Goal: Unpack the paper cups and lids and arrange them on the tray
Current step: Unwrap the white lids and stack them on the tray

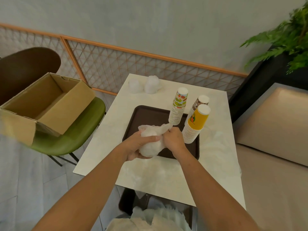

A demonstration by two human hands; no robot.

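A dark brown tray (148, 114) lies on the white table (106, 147). Three upside-down stacks of paper cups stand at the tray's right side: a green-patterned stack (178, 106), a brown-patterned stack (199, 102) and a yellow stack (195, 124). Over the tray's near edge, my left hand (138, 144) cups a plastic bag of white lids (150, 148) from below. My right hand (173, 139) pinches the bag's loose plastic top (160, 129). Two more bagged lid packs (144, 84) sit at the table's far edge.
An open, empty-looking cardboard box (43, 104) rests on a green chair (75, 135) to the left. A beige bench (273, 147) runs along the right, with a plant (290, 35) behind it. Crumpled plastic wrap (150, 219) lies below the table's near edge.
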